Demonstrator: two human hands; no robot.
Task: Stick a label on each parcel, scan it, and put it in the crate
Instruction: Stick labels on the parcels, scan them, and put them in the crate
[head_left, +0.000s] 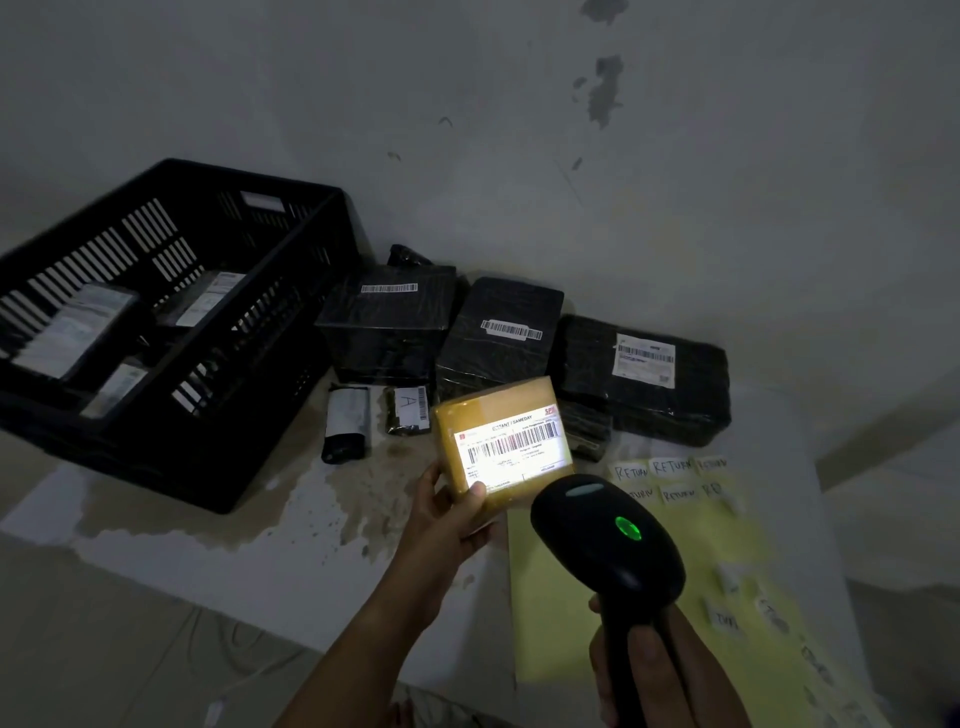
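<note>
Scanning: brown parcel held above the table, its label lit.
Left hand: fingers curled round the parcel's lower corner.
Right hand: wrapped round the scanner handle.
Crate: left, holding labelled parcels.
Black parcels: behind, against the wall.

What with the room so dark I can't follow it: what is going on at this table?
A person is mid-scan. The left hand grips a tan parcel, tilted up, and the right hand holds a black scanner aimed at its label, which is lit up; a green light glows on the scanner. The black crate on the left already holds a few labelled parcels. More black-wrapped parcels wait by the wall.
</note>
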